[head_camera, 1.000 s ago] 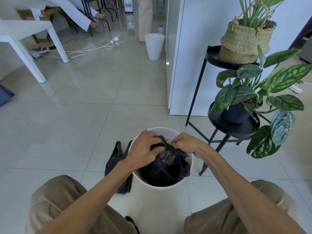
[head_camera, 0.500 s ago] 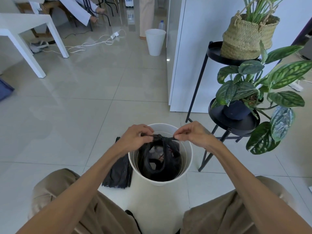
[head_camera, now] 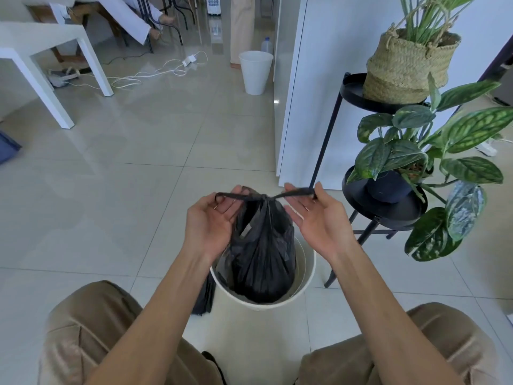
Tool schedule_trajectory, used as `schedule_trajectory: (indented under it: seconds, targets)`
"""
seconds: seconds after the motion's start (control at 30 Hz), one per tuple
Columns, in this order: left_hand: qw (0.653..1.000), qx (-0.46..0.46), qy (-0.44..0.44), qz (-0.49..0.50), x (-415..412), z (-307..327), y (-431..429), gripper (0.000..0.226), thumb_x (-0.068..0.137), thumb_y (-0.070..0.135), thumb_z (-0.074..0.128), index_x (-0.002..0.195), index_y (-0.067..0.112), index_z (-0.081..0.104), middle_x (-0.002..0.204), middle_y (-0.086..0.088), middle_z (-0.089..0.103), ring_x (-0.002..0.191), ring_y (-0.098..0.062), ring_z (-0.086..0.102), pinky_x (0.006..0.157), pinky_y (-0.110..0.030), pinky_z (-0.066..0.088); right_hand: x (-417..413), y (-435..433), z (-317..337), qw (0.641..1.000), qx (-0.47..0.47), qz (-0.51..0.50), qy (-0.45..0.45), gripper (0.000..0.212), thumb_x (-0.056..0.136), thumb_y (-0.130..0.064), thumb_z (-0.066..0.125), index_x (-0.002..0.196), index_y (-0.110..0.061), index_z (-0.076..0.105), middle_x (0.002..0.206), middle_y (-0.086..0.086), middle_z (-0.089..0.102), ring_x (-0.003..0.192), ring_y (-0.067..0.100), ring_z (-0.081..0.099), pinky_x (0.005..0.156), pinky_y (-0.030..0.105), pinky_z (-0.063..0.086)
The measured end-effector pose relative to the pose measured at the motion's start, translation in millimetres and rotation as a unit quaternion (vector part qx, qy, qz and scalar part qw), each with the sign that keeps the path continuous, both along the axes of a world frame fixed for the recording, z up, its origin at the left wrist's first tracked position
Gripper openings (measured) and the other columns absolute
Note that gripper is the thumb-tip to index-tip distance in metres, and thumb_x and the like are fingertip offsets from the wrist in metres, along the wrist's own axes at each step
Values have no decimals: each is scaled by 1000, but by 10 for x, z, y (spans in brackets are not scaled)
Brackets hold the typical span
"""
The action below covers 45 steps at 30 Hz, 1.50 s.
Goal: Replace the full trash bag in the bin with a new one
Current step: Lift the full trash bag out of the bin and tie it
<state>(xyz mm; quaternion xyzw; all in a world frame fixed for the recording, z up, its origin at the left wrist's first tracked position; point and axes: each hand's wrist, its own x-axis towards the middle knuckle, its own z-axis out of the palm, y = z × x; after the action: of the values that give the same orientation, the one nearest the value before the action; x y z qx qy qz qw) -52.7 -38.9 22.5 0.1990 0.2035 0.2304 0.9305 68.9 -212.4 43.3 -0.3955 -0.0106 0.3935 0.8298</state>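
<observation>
A full black trash bag (head_camera: 262, 254) hangs partly lifted out of the white bin (head_camera: 308, 276) on the floor between my knees. Its two handles are knotted together at the top. My left hand (head_camera: 209, 220) pinches the left handle end, palm up. On the other side my right hand (head_camera: 319, 218) pinches the right handle end, and the two ends are stretched out sideways. A folded black bag (head_camera: 205, 297) lies on the floor against the bin's left side, mostly hidden behind my left forearm.
A black two-tier plant stand (head_camera: 358, 90) with a woven basket pot (head_camera: 405, 68) and a leafy plant (head_camera: 433, 173) stands close on the right. A white wall panel (head_camera: 313, 87) is behind it. Farther off are another white bin (head_camera: 255, 72), cables (head_camera: 155, 73) and a white table (head_camera: 41, 48).
Both hands have risen and pulled apart, tightening the knot in the handles. The bag has come up from inside the bin and now stands well above its rim.
</observation>
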Motion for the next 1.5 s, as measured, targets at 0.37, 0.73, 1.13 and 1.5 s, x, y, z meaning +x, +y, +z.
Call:
schedule_trajectory:
  seconds: [0.37,0.73,1.13,1.5]
  targets:
    - [977,100,177,70,78,10,450,32,95,9,35,65,17,34,55,2,24,40,-13,20,41,-23,26,424,-131,-267,993,-77,-91,-6,40,105,-35,41,69,-20,37,53,-6,19,44,12,18,47,26,33]
    - [804,480,346,53,-60,-412,514,28,94,11,39,66,14,33,55,0,32,53,-18,27,46,-30,30,441,-337,-764,941,-301,-101,-113,41,105,-28,43,66,-21,34,52,-5,24,48,14,22,43,26,35]
    - [433,876,158,-141,-125,707,-330,51,78,67,61,114,30,61,100,10,64,90,-14,59,82,-35,48,-227,-1150,448,495,-491,81,-713,77,68,-81,57,111,-18,67,97,-1,72,89,20,66,79,36,53]
    - [264,896,153,-322,350,-196,-1968,29,90,42,68,89,13,64,90,-9,63,86,-31,63,68,-33,43,-51,-2464,-626,436,-610,143,-646,21,84,-37,73,87,-17,74,79,-6,51,84,22,59,69,26,34]
